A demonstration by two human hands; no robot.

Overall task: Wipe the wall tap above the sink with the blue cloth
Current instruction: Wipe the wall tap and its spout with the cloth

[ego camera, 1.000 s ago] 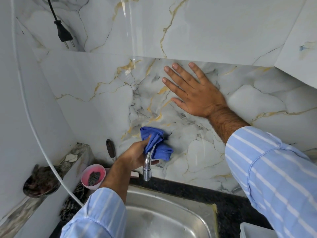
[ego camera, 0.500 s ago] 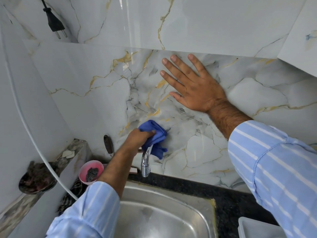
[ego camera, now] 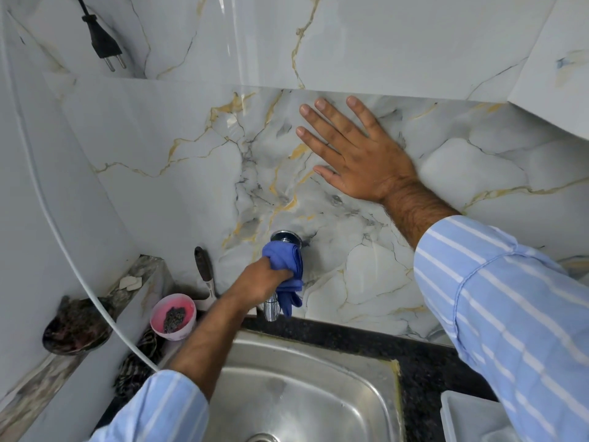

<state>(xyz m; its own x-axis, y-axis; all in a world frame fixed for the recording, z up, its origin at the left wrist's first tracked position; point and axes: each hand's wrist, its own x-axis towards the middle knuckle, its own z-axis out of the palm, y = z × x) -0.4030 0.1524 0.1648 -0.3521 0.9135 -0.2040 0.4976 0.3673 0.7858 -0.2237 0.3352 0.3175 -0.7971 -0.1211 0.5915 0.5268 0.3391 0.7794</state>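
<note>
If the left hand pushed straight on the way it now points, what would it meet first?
The left hand points up toward the wall with the blue cloth bunched ahead of it. The cloth would likely press first onto the tap at its chrome wall flange, then the marble wall; depth is unclear.

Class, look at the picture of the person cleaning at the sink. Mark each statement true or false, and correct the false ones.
1. The left hand holds the blue cloth against the wall tap. True.
2. The right hand grips the tap's spout. False: it lies flat and open on the marble wall.
3. A black plug hangs at the upper left. True.
4. The pink cup stands inside the sink. False: it stands on the counter left of the sink.
</note>
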